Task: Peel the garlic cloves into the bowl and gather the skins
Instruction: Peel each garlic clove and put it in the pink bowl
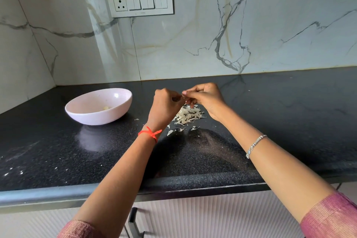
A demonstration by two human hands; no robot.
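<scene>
- Both hands meet in the middle of the frame, just above the skins. The left hand (166, 106) has its fingers curled in, and the right hand (206, 100) pinches with thumb and fingertips.
- They're both gripping a tiny piece of garlic (184, 98) between them. It's mostly hidden, so can't tell if it's clove or just skin.
- The pile of skins (188, 115) sits on the black counter (270, 112) right under the hands, with a few stray flakes toward the bottom.
- The pink bowl (100, 118) is left of centre, well apart from the pile, with one peeled clove (105, 108) inside.
- The left wrist has a red thread (150, 133), and the right one a silver bracelet (255, 145).
- The switch panel (140, 3) is at top centre. There's a tiny mark along its bottom edge, too small to read.
</scene>
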